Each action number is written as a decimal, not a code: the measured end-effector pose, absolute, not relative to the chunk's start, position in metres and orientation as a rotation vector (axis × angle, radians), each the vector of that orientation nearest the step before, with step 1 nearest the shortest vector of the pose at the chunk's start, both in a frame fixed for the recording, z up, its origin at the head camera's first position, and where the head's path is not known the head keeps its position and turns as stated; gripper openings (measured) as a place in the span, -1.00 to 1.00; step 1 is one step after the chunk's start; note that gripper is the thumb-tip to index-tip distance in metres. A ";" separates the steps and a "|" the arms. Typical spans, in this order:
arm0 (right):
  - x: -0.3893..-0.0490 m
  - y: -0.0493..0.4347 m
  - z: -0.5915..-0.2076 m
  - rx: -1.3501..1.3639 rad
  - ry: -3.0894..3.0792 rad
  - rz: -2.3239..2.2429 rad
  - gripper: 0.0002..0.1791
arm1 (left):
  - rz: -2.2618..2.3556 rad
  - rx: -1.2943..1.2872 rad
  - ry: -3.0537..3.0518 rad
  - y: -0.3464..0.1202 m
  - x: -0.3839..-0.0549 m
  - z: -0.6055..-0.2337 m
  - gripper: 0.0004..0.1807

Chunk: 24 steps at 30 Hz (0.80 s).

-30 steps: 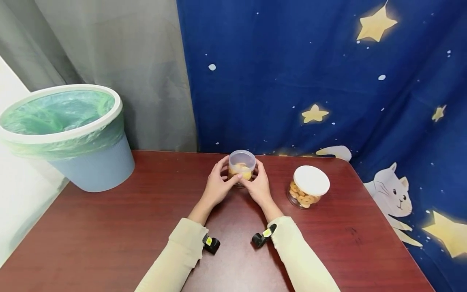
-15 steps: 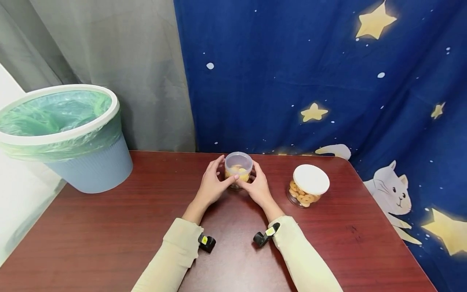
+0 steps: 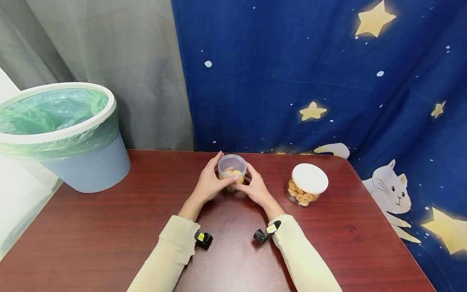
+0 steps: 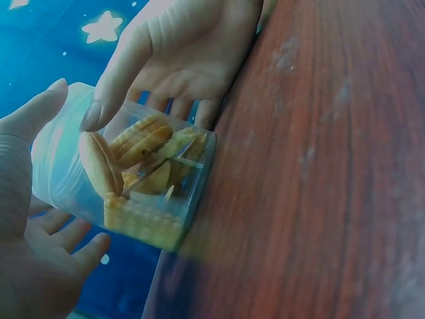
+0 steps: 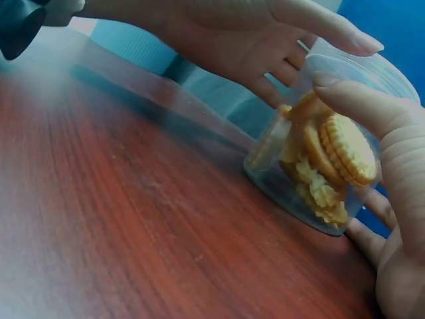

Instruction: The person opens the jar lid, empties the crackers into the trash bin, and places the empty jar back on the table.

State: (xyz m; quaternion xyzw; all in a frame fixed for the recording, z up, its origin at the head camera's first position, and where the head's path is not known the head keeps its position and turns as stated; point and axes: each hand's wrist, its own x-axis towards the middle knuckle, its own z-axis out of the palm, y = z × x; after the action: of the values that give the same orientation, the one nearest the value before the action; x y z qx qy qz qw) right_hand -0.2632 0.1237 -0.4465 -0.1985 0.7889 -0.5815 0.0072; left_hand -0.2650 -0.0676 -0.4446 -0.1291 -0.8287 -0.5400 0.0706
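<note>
Near the far edge of the table, my left hand (image 3: pixel 210 181) and right hand (image 3: pixel 256 188) hold a clear plastic jar (image 3: pixel 232 163) from opposite sides. Both thumbs lie against its near side and meet there, with the other fingers round the back. Biscuits (image 4: pixel 137 143) of several shapes show through its wall, among them a round sandwich biscuit (image 5: pixel 350 149) and some crinkled pieces. The jar stands upright, its base at the table top. Whether a see-through lid covers it I cannot tell.
Right of my hands stands a second clear jar of round cookies (image 3: pixel 302 195) under a white lid (image 3: pixel 310 178). A blue bin (image 3: pixel 95 164) with a green liner stands at the far left. Curtains (image 3: pixel 255 81) hang behind the table (image 3: pixel 109 227).
Both hands have shifted left and slightly nearer, carrying or sliding the clear jar with them. The white-lidded jar and the bin stay where they were.
</note>
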 end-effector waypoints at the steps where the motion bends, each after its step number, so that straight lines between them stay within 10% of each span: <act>1: -0.263 0.124 -0.447 -0.627 2.456 -1.816 -0.15 | -1.630 -0.390 -2.494 -0.068 -0.265 -0.445 0.14; 24: -0.262 0.125 -0.446 -0.660 2.429 -1.808 -0.14 | -1.557 -0.353 -2.529 -0.066 -0.264 -0.442 0.08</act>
State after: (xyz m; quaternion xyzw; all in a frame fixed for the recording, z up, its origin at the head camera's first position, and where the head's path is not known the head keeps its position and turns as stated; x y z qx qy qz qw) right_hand -0.2622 0.1247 -0.4457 -0.2130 0.7835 -0.5833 0.0211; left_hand -0.2640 -0.0660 -0.4424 -0.1176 -0.8432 -0.5192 0.0754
